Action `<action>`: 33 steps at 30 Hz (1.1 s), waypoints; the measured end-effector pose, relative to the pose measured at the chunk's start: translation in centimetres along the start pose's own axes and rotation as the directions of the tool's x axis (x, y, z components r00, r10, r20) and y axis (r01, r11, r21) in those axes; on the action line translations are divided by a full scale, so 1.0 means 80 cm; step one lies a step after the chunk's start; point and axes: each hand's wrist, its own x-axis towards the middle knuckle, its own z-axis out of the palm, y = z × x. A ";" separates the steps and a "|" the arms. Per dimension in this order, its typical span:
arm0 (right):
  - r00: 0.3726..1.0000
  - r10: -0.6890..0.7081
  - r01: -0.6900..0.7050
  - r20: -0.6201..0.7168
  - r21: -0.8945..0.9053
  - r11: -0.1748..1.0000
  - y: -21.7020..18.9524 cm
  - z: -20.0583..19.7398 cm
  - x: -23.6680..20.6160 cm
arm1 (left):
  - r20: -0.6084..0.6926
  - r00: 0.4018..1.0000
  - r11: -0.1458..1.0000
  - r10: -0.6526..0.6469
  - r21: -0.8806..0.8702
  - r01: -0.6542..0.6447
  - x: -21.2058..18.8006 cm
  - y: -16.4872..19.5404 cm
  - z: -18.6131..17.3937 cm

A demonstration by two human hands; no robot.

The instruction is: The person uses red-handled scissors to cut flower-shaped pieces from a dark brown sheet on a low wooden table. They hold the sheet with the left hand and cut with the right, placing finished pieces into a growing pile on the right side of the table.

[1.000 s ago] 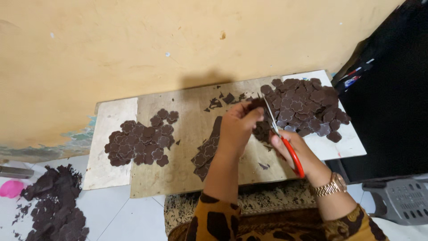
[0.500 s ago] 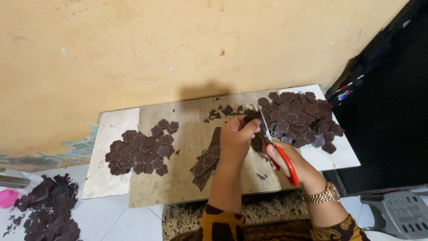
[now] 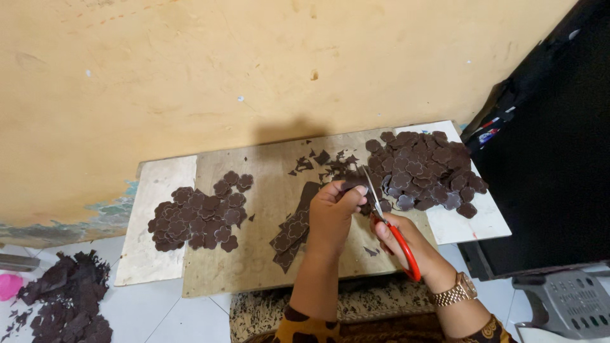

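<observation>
My right hand (image 3: 401,234) grips red-handled scissors (image 3: 389,228), blades pointing up toward a dark brown strip. My left hand (image 3: 335,211) pinches that dark brown strip (image 3: 293,228) of flower shapes near its top end, just left of the blades. The strip hangs down over a wooden board (image 3: 267,190). A heap of cut brown flower pieces (image 3: 422,170) lies right of the hands. A second heap of flower pieces (image 3: 198,211) lies on the board's left side.
Small brown offcuts (image 3: 321,162) are scattered above the hands. A pile of brown scraps (image 3: 67,305) lies on the white floor at lower left, beside a pink object (image 3: 9,286). An ochre wall (image 3: 254,70) rises behind the board. Grey plastic stool (image 3: 562,305) at lower right.
The view has drifted a little, and the board sits slightly lower and to the right. Both hands stay at the strip with the scissors working at its upper end.
</observation>
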 end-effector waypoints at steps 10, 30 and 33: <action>1.000 0.007 -0.008 0.029 0.028 1.000 0.000 -0.003 -0.008 | 0.007 1.000 1.000 -0.021 0.013 0.021 -0.002 -0.004 -0.004; 0.999 -0.026 0.029 0.031 -0.112 0.993 0.011 -0.013 -0.007 | 0.009 0.999 0.993 -0.043 0.111 0.042 0.002 0.013 -0.012; 0.999 0.015 -0.011 0.035 -0.107 0.994 0.009 -0.013 -0.008 | 0.040 0.999 0.999 -0.023 0.046 0.021 0.002 0.012 -0.013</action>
